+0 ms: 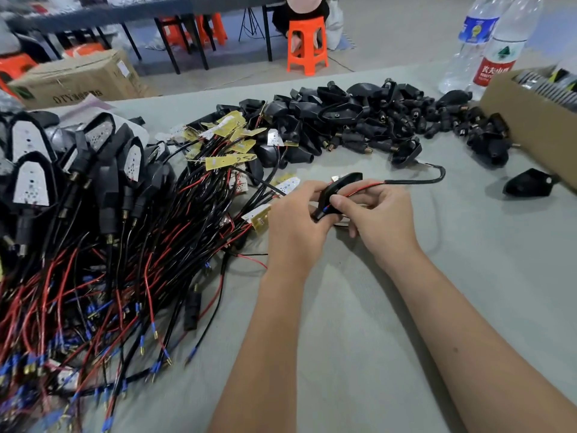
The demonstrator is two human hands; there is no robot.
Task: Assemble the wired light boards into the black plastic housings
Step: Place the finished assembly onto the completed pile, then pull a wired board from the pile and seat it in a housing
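grey bench [359, 307]; beyond it an orange stool [307, 45] on the floor. right box [527, 104] holds parts. left grip [296, 226] grasps a housing [335, 192] above the bench; right grip [374, 214] pinches its wire [406, 182].

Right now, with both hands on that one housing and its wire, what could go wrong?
The right hand pinches the thin red wire at the black housing held by the left hand; pulling could strain it. The trailing black cable might snag the loose housings pile.
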